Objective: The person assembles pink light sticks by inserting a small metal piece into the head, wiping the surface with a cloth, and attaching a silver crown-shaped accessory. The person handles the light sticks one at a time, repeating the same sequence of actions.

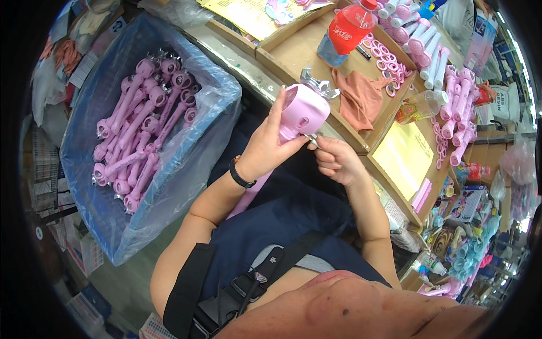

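Gripping a pink wand (305, 110) near its neck, with fingers of the left hand (262, 150) wrapped round it, at the near side of the wooden tray (291, 56). Pinching a small silvery bit (312, 139), too small to identify, at the wand's head between closed fingertips of the right hand (341, 162). Noted left of tray: blue-lined bin (217, 79) of similar wands (138, 118); inside tray: red-labelled bottle (347, 31), orange cloth (361, 99).

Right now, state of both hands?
Left hand: closed around a pink plastic wand.
Right hand: closed, pinching a small metallic piece.
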`<state>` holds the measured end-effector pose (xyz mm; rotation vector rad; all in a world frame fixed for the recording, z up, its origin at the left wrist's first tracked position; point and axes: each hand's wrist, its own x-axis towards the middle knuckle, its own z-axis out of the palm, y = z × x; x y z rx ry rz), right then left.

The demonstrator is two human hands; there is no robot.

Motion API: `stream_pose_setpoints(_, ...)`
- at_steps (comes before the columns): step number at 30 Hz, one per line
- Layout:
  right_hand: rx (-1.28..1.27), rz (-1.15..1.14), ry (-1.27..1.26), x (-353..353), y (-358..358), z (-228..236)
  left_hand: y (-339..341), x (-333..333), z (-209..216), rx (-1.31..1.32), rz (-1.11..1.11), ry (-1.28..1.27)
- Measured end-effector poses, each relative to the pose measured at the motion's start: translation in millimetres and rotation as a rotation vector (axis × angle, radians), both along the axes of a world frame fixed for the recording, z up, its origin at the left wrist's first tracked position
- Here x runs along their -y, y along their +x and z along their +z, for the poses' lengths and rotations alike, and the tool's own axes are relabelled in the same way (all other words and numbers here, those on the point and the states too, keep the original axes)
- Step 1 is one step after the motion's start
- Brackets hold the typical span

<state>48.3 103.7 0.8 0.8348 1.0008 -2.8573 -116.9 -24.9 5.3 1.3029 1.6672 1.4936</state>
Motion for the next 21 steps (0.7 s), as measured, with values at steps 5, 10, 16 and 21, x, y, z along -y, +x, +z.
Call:
stream_pose_setpoints(5, 0.037, -0.281, 1.613, 32, -4, -10, -5, -3, -4, 0.150, -0.028, 0.028)
stream_pose_setpoints(10, 0.056, -0.237, 1.564, 32, -5, -6, -3, 0, -5, 0.054, 0.005, 0.024)
stream_pose_setpoints(16, 0.081, -0.347, 1.523, 40, -11, 14, -14, -3, -4, 0.554, -0.087, 0.033)
stream_pose_setpoints(21, 0.030, -0.513, 2.039, 46, -19, 30, -34, -4, -4, 1.037, -0.239, -0.002)
